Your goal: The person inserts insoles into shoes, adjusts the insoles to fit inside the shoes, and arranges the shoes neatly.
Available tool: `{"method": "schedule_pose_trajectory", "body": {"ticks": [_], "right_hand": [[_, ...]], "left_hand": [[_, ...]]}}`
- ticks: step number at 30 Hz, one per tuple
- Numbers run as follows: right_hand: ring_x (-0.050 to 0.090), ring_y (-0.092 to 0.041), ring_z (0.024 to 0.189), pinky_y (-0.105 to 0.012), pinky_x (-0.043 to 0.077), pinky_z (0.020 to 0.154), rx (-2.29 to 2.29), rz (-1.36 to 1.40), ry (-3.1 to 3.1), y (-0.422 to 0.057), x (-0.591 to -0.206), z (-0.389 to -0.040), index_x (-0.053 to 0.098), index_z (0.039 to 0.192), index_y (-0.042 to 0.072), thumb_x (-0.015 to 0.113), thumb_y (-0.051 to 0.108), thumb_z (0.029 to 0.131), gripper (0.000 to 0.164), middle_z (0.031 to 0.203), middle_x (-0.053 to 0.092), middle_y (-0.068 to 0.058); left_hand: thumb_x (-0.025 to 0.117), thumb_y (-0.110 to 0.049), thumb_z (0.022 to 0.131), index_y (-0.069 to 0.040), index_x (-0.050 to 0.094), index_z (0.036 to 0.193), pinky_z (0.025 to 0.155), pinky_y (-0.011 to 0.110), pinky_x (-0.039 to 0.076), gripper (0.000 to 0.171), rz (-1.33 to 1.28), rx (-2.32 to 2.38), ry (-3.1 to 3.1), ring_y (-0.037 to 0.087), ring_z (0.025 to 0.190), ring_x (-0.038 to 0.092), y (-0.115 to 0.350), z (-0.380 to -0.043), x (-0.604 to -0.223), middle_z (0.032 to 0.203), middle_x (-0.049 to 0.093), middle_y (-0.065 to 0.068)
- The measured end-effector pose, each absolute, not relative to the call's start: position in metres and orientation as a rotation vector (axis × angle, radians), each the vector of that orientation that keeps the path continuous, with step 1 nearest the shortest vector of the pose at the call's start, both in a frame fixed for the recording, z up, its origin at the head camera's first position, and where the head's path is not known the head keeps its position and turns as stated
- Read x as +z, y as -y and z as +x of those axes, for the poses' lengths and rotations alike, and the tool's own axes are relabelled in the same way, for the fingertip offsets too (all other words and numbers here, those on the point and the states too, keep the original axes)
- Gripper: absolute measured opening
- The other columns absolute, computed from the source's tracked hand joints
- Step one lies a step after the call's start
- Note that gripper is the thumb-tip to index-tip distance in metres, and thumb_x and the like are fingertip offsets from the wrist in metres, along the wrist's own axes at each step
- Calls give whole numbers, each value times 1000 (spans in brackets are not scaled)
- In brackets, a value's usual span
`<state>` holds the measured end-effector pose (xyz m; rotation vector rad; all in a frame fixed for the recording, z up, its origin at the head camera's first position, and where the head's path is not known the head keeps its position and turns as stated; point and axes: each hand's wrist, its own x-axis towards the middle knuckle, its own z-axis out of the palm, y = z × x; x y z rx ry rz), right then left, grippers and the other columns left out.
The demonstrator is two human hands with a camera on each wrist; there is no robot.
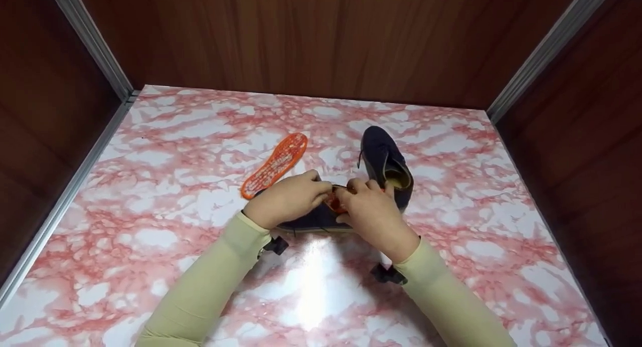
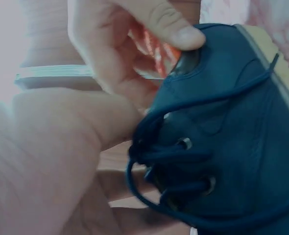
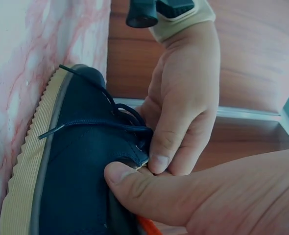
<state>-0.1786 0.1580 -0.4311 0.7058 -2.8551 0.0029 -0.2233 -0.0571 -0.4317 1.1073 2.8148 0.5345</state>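
Observation:
A dark blue lace-up shoe [image 1: 316,220] with a pale ridged sole lies sideways, toe to the left. My left hand [image 1: 291,196] holds it at the laces [image 2: 183,147] and the front of the opening. My right hand [image 1: 373,211] grips the collar, its thumb [image 3: 122,174] on the outer side and its fingers reaching into the opening. An orange insole [image 1: 337,202] shows inside the shoe, partly hidden by the hands; its edge also appears by the right palm in the left wrist view.
A second orange insole [image 1: 276,164] with a white pattern lies beyond my left hand. The other dark blue shoe [image 1: 386,161] stands behind my right hand, toe pointing away. Brown wood-grain panels [image 1: 311,41] wall the pink marbled table [image 1: 165,201] at the back and sides.

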Motion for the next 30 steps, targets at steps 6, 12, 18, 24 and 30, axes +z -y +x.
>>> {"method": "schedule_pose_trajectory", "body": {"ticks": [6, 12, 18, 24, 30], "right_hand": [[64, -38, 97, -76, 53, 90, -10, 719, 2841, -158, -433, -180, 83, 121, 32, 89, 44, 89, 34, 117, 69, -10], [64, -37, 94, -72, 56, 84, -23, 681, 2850, -160, -434, -181, 86, 115, 32, 89, 41, 90, 27, 114, 69, -9], [64, -37, 97, -76, 54, 88, 55, 642, 2903, -161, -433, -184, 87, 106, 30, 87, 39, 92, 17, 119, 71, -8], [62, -38, 103, -75, 54, 88, 140, 641, 2930, -164, -433, -185, 87, 103, 32, 86, 36, 92, 12, 126, 69, -8], [60, -41, 108, -77, 52, 94, 108, 621, 2954, -164, -431, -184, 88, 105, 31, 86, 33, 92, 14, 132, 66, -9]], "left_hand": [[51, -31, 117, -18, 69, 112, 68, 33, 43, 22, 1130, 564, -2827, 17, 74, 49, 61, -225, -432, 103, 62, 6], [51, -33, 117, -21, 68, 111, 75, 35, 45, 21, 1154, 661, -2822, 19, 82, 53, 64, -233, -437, 109, 62, 2], [49, -35, 116, -23, 62, 104, 88, 36, 49, 22, 1135, 925, -2711, 17, 100, 58, 72, -242, -442, 122, 56, 1], [51, -36, 116, -23, 64, 106, 98, 38, 50, 22, 1103, 986, -2653, 17, 110, 59, 74, -247, -446, 122, 56, 1], [62, -41, 112, -23, 66, 110, 92, 40, 52, 19, 1076, 829, -2667, 21, 101, 59, 73, -243, -439, 117, 60, 4]]}}
